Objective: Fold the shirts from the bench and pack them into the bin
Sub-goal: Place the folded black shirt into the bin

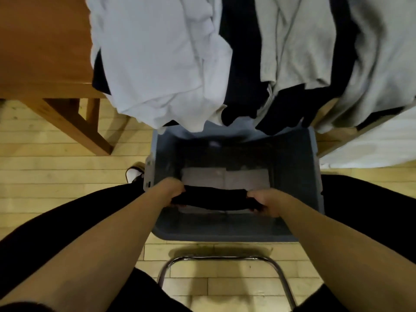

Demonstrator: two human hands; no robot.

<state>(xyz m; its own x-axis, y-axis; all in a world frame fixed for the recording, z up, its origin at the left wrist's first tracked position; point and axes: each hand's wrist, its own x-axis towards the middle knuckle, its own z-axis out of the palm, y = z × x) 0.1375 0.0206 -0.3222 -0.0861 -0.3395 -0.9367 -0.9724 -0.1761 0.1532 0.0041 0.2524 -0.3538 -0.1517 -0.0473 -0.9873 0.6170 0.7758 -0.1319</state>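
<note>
Both hands reached down into the grey bin [315, 176], which stood on the wood floor [67, 176] between the person's knees. The left hand [172, 190] gripped one end of a folded black shirt [213, 198], fingers curled round it, and the right hand [262, 202] gripped the other end the same way. The shirt hung level inside the bin, near its close wall, above a folded grey shirt [225, 179] lying flat on the bin's bottom. Just beyond the bin, more shirts hung over the bench [45, 52] edge: a white shirt [157, 64], a dark shirt [243, 64] and a pale grey shirt [299, 41]. A chrome bar [213, 258] showed on the near side of the bin.
</note>
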